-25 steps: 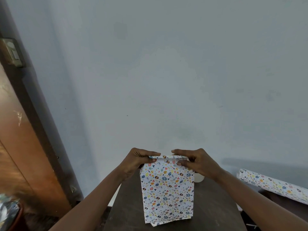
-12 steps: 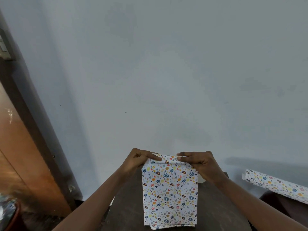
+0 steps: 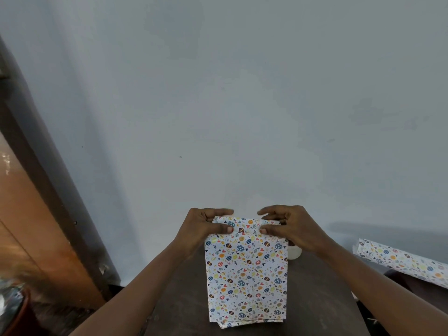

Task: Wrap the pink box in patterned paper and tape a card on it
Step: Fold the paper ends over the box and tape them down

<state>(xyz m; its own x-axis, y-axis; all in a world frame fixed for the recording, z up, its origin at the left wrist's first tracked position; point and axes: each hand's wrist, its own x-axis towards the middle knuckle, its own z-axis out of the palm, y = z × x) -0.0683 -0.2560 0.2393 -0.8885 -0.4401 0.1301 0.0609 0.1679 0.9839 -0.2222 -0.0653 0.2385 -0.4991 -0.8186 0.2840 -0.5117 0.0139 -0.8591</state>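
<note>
- At the parcel's far end, both thumbs (image 3: 228,229) pinch the folded flap against fingers curled behind it.
- Left hand (image 3: 206,226) and right hand (image 3: 294,230) have gone from rolling the edge over to creasing it.
- The pink box lies hidden inside the patterned paper (image 3: 246,275) on the dark table (image 3: 315,301).
- This end looks ready for tape; no card is in sight.

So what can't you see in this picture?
Head view:
- Pink box: fully hidden by the patterned paper.
- White thing: mostly behind the right hand; cannot tell what it is.
- Paper roll: cut off by the right edge.
- Card: not in view.
</note>
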